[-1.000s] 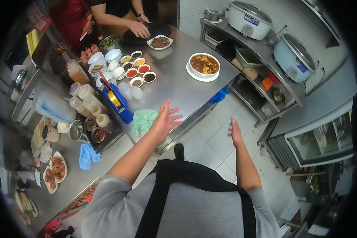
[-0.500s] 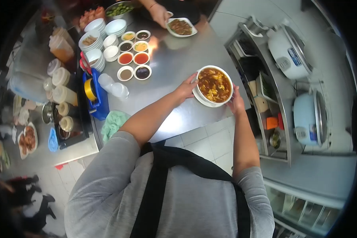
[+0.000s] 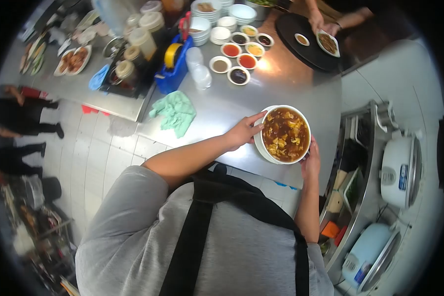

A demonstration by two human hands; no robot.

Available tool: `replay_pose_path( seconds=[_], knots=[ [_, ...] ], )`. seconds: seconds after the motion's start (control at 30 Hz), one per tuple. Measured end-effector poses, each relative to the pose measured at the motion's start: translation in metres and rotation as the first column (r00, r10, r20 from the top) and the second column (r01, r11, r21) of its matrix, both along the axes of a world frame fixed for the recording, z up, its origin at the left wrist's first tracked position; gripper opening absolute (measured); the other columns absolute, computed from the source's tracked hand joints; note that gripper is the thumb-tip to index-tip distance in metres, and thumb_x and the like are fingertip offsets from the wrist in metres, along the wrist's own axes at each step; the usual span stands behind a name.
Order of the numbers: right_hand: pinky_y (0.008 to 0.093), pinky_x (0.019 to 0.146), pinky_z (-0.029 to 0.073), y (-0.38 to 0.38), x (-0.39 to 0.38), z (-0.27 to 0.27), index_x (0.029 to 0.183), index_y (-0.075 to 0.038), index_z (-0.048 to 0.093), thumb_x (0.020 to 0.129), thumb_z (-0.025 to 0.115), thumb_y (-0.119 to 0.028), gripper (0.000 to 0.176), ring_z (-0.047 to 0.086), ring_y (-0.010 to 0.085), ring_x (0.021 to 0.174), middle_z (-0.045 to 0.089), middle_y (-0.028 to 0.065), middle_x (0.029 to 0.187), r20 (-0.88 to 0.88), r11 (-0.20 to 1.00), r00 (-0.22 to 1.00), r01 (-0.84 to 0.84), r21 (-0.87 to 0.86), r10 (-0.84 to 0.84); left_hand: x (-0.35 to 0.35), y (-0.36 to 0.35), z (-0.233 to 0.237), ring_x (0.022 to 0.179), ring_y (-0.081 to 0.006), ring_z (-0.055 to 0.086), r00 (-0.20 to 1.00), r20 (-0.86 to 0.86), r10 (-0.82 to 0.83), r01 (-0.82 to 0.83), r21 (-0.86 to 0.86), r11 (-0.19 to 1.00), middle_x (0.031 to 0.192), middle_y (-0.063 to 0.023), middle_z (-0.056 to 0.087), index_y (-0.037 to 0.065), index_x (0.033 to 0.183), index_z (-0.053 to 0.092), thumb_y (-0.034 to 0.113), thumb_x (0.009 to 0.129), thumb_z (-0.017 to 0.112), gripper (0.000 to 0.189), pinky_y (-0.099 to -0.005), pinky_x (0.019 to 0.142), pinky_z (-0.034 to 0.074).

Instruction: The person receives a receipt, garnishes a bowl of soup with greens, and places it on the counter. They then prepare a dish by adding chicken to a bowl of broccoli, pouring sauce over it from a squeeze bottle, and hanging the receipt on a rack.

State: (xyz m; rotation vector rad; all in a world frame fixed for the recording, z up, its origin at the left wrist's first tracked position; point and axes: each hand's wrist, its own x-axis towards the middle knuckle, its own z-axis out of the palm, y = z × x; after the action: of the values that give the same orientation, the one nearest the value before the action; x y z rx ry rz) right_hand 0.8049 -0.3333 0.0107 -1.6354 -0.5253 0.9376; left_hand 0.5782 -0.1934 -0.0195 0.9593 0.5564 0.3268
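A white bowl of brown soup with yellow egg-like pieces [image 3: 286, 134] is between my two hands, above the near right part of the steel counter [image 3: 222, 116]. Beneath it, a white saucer [image 3: 262, 149] shows along the left side. My left hand [image 3: 245, 131] grips the bowl's left side, thumb and fingers at the rim. On the other side, my right hand [image 3: 311, 159] is curled against the bowl's lower right, with its fingertips partly hidden behind it.
Small sauce dishes [image 3: 239, 75], a blue tape dispenser [image 3: 175, 64] and a green cloth [image 3: 174, 112] lie to the left. At the back, a co-worker's hands [image 3: 325, 27] hold an oval dish of food [image 3: 327, 43] at a round black tray [image 3: 301, 44]. Rice cookers [image 3: 399, 170] stand right.
My view has turned, so the counter items appear further right. The bowl stays between both hands. The co-worker's dish is now at the black tray, with two hands on it.
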Motion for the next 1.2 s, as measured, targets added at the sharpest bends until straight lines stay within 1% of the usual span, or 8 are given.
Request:
replay_pose_path(
  seconds=[0.43, 0.6, 0.7, 0.77, 0.9, 1.03, 1.1, 1.2],
  knots=[
    [0.0362, 0.094, 0.042, 0.04, -0.023, 0.06, 0.132, -0.004, 0.036, 0.098, 0.027, -0.037, 0.048, 0.049, 0.0225, 0.113, 0.047, 0.0129, 0.126, -0.276, 0.919, 0.877, -0.381, 0.098, 0.393, -0.057, -0.08, 0.109, 0.103, -0.0163, 0.051, 0.884, -0.186, 0.428, -0.438, -0.012, 0.899, 0.133, -0.0017, 0.04, 0.027, 0.143, 0.022, 0.041, 0.097, 0.029, 0.048, -0.0367, 0.092, 0.041],
    [0.032, 0.079, 0.048, 0.041, -0.021, 0.068, 0.132, -0.013, 0.039, 0.096, 0.027, -0.047, 0.052, 0.053, 0.0198, 0.104, 0.049, 0.0104, 0.123, -0.203, 0.895, 0.874, -0.443, 0.038, 0.441, -0.072, -0.091, 0.129, 0.11, -0.0206, 0.048, 0.908, -0.113, 0.403, -0.406, -0.012, 0.914, 0.141, -0.006, 0.031, 0.022, 0.144, 0.014, 0.046, 0.095, 0.031, 0.057, -0.0371, 0.098, 0.038],
    [0.0369, 0.087, 0.043, 0.037, -0.026, 0.122, 0.133, -0.014, 0.041, 0.095, 0.029, -0.047, 0.052, 0.051, 0.0229, 0.107, 0.044, 0.0129, 0.13, 0.047, 0.802, 0.813, -0.56, -0.206, 0.58, -0.094, -0.1, 0.143, 0.113, -0.0215, 0.047, 0.908, -0.226, 0.353, -0.341, 0.092, 0.936, 0.144, -0.0097, 0.026, 0.014, 0.145, 0.009, 0.05, 0.092, 0.039, 0.071, -0.0381, 0.098, 0.037],
    [0.039, 0.099, 0.033, 0.065, -0.005, 0.118, 0.132, -0.01, 0.043, 0.095, 0.033, -0.044, 0.052, 0.041, 0.0269, 0.121, 0.041, 0.0125, 0.134, 0.768, 0.85, 0.436, -0.46, -0.257, 0.469, -0.134, -0.087, 0.185, 0.104, -0.0238, 0.054, 0.851, -0.46, 0.252, -0.107, 0.319, 0.942, 0.132, -0.0148, 0.044, 0.006, 0.139, 0.029, 0.039, 0.091, 0.049, 0.062, -0.0377, 0.085, 0.046],
    [0.0419, 0.101, 0.029, 0.109, -0.118, 0.243, 0.091, 0.0, 0.063, 0.091, 0.038, -0.044, 0.051, 0.042, 0.0307, 0.118, 0.05, 0.0214, 0.123, 0.877, 0.79, 0.48, -0.523, 0.319, -0.037, -0.272, -0.042, 0.192, 0.092, -0.0204, 0.059, 0.803, -0.036, 0.595, -0.3, 0.838, 0.456, 0.108, -0.0117, 0.058, 0.004, 0.098, 0.057, 0.016, 0.083, 0.062, 0.019, -0.0319, 0.076, 0.048],
    [0.0404, 0.091, 0.037, 0.163, -0.306, 0.325, 0.062, -0.001, 0.056, 0.088, 0.037, -0.033, 0.046, 0.053, 0.0325, 0.102, 0.064, 0.0158, 0.098, 0.933, 0.553, 0.357, -0.785, 0.278, 0.038, -0.421, 0.047, 0.181, 0.089, -0.0197, 0.058, 0.56, 0.014, 0.828, -0.432, 0.858, 0.277, 0.099, -0.0084, 0.059, 0.006, 0.09, 0.055, 0.008, 0.074, 0.069, 0.021, -0.0285, 0.071, 0.048],
    [0.0385, 0.086, 0.041, 0.209, -0.396, 0.341, 0.078, 0.003, 0.063, 0.086, 0.041, -0.021, 0.033, 0.055, 0.0298, 0.097, 0.062, 0.0146, 0.104, 0.893, 0.486, 0.267, -0.871, 0.063, 0.362, -0.478, 0.09, 0.177, 0.089, -0.0218, 0.056, 0.47, -0.061, 0.881, -0.288, 0.932, 0.218, 0.098, -0.0087, 0.058, 0.006, 0.095, 0.055, 0.009, 0.072, 0.07, 0.028, -0.0299, 0.071, 0.048],
    [0.0397, 0.082, 0.045, 0.298, -0.512, 0.336, 0.112, 0.0, 0.054, 0.079, 0.045, 0.002, 0.034, 0.053, 0.0376, 0.095, 0.055, 0.0198, 0.102, 0.914, 0.398, 0.033, -0.906, -0.144, 0.405, -0.531, 0.144, 0.162, 0.095, -0.0312, 0.052, 0.454, 0.009, 0.891, -0.102, 0.994, 0.042, 0.101, -0.0124, 0.053, 0.006, 0.103, 0.054, 0.009, 0.07, 0.069, 0.036, -0.0369, 0.078, 0.046]
  ],
)
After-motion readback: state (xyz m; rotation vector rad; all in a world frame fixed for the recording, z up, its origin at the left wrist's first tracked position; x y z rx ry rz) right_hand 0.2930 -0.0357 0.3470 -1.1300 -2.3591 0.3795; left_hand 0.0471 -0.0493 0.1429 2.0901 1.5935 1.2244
